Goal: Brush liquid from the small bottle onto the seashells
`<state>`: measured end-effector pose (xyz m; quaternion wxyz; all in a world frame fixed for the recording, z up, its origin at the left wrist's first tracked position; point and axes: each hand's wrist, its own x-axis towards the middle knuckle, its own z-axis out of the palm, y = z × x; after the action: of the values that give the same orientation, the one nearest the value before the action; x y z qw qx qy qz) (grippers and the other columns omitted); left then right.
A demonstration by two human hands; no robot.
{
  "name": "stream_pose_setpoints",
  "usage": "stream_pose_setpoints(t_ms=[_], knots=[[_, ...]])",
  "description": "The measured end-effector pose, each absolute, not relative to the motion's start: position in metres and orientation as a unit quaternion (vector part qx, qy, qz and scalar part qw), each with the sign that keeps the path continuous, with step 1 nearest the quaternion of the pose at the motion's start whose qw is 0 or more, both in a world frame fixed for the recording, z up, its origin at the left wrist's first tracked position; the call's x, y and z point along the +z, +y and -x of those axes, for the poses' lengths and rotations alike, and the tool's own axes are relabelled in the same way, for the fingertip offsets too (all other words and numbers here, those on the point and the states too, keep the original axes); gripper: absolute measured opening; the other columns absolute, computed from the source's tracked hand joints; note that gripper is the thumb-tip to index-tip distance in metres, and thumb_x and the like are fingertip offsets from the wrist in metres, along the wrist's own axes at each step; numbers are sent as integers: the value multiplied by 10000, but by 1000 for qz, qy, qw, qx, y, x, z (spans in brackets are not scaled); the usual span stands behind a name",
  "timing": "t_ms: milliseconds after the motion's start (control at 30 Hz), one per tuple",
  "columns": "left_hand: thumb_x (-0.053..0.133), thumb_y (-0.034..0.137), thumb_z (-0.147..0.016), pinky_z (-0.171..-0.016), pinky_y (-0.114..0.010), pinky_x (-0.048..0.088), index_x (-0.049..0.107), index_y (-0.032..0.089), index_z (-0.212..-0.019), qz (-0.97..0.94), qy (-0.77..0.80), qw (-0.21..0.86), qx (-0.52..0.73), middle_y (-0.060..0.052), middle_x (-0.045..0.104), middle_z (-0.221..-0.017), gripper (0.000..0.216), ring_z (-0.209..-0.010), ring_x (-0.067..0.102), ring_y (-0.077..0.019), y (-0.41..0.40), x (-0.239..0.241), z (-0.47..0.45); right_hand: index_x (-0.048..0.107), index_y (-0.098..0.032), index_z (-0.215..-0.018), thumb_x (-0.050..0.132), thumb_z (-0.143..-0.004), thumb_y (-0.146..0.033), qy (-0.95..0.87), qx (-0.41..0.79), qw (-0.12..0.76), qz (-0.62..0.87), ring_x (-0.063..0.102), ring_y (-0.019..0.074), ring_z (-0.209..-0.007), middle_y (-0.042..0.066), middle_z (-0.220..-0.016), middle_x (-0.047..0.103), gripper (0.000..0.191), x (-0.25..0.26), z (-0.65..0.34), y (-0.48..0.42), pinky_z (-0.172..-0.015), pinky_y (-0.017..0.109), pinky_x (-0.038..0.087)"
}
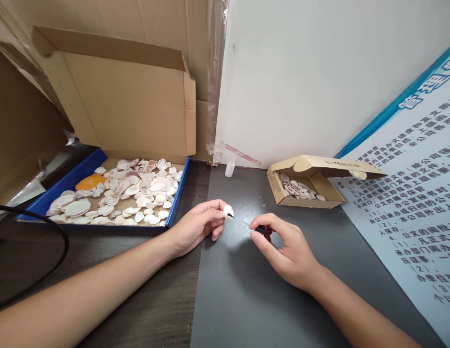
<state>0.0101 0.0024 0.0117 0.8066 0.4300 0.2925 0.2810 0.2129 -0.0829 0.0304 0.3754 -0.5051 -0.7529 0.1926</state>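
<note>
Between the fingertips of my left hand (203, 223) is a small white ribbed seashell (228, 210). A thin tool (241, 221), with a dark, brush-like tip and a pale shaft, reaches from my right hand (283, 246) to the shell. Its tip appears to touch the shell's lower right side. My right thumb and index finger pinch the tool, and a dark part of it shows behind them. Both hands are above the dark grey mat (225, 299), fairly close together.
To the left, a blue-edged cardboard box (185, 181) holds many seashells and one orange shell (90, 182). A smaller open carton (308, 200) with shells stands back right. Behind my hands is a small whitish bottle (230, 169). A black cable (63, 246) curves at far left.
</note>
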Motion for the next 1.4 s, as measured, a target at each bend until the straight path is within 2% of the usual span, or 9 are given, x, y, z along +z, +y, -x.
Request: stream_pose_setpoints(t_ms=[200,500,733,1167,1400], knots=[[626,274,-815,-499,-212,321,580,156,-814,-440,288,803,280,71,367,-576,127,-498,404,-77,2,13,-10,572,-220,-854,529,-933,-234,-732,195,335,560,529,123,-565,-28,-656,570,92,32,-213,-81,-527,221,427],[638,293,-815,-493,-208,317,563,163,-815,-448,292,799,275,78,355,-549,150,-496,387,-82,2,11,-10,583,-240,-966,534,-958,-219,-749,199,382,503,576,118,-647,-20,-797,642,54,29,-212,-82,-606,209,464],[637,287,-806,-499,-212,319,579,155,-831,-448,291,799,276,72,382,-576,146,-495,397,-76,2,12,-11,567,-227,-888,527,-947,-233,-733,205,339,553,528,116,-592,-36,-694,573,71,29,-213,-81,-550,212,423],[641,314,-817,-500,-207,327,563,164,-826,-468,295,788,270,62,428,-584,170,-502,398,-76,3,11,-12,566,-245,-967,547,-948,-182,-745,185,403,498,564,100,-630,-39,-781,629,69,27,-212,-83,-595,188,464],[645,306,-800,-494,-205,324,553,169,-823,-462,297,791,269,70,404,-574,167,-498,403,-77,2,11,-11,581,-243,-963,544,-950,-198,-747,186,391,504,564,104,-628,-36,-773,628,60,27,-212,-82,-594,193,461]])
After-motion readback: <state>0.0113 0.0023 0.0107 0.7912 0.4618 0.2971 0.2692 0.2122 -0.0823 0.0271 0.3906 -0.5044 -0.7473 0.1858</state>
